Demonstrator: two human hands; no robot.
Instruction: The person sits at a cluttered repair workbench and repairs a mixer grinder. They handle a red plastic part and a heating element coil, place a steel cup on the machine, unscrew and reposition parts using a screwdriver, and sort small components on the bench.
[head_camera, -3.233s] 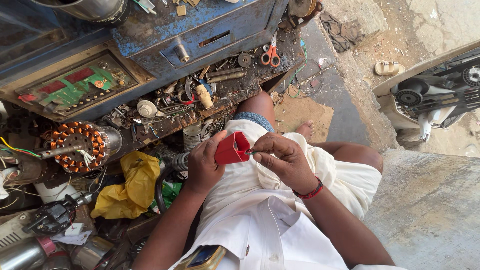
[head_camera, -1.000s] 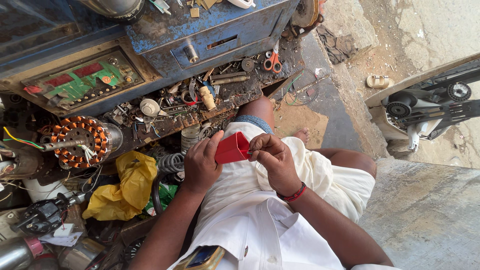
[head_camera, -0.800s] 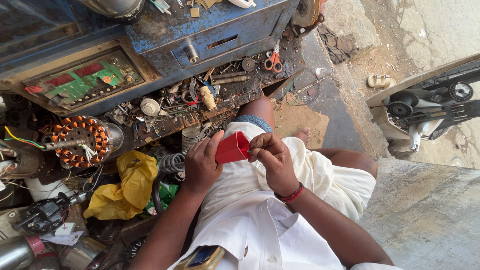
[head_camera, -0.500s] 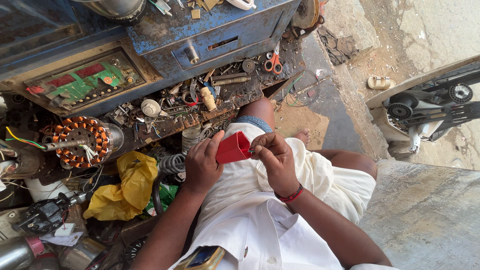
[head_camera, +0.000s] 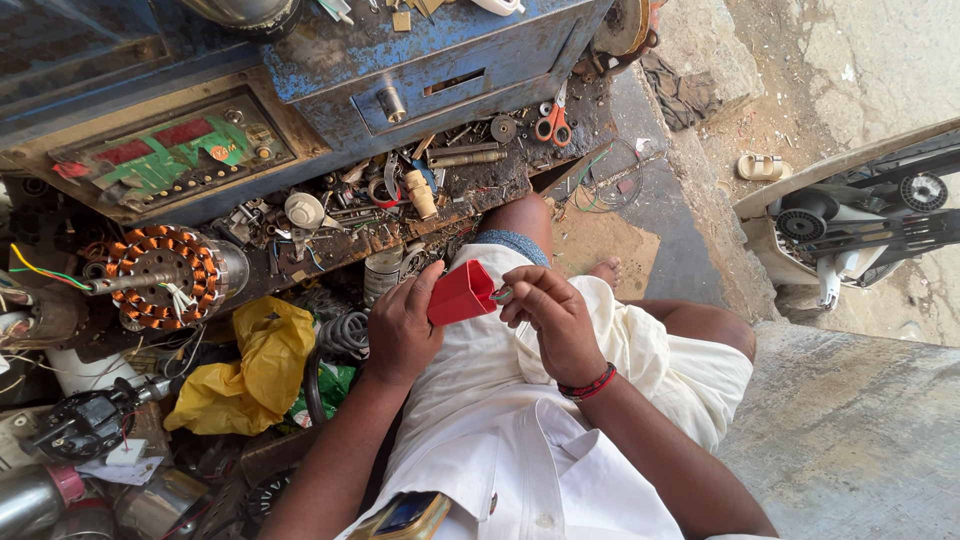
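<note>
Left hand (head_camera: 400, 330) wrapped around red case (head_camera: 461, 293), thumb up its near-left face, fingers behind. Case held over the lap, tilted, open mouth turned right. Right hand (head_camera: 556, 318) just right of case, fingers pinched narrow on something small at the mouth; a greenish bit (head_camera: 501, 294) showing there, too small to identify. Fingertips touching or nearly touching the case rim; cannot tell which. Red band (head_camera: 590, 384) on right wrist.

Below the hands: white cloth (head_camera: 500, 400) over the lap and knees. Bare foot (head_camera: 606, 270) far of the right hand, on brown ground. Phone (head_camera: 408, 515) poking from a pocket at the near edge.

Left of left hand: yellow bag (head_camera: 250, 365), crumpled, with a black coil (head_camera: 343, 335) between bag and wrist. Farther left: copper-wound stator (head_camera: 160, 275), wires trailing left. Black part (head_camera: 85, 425) near left, amid clutter.

Far of the hands: bench ledge (head_camera: 450, 190) strewn with small parts. White knob (head_camera: 304, 210), tan cylinder (head_camera: 421, 195), orange-handled scissors (head_camera: 551, 125) lying on it, well apart from the case. Above that, blue drawer (head_camera: 450, 70), and to its left a green circuit panel (head_camera: 175, 155).

Right side: grey slab (head_camera: 850, 430) near, white fan housing (head_camera: 850, 225) far right, sandal (head_camera: 760, 167) on dirt beyond.
</note>
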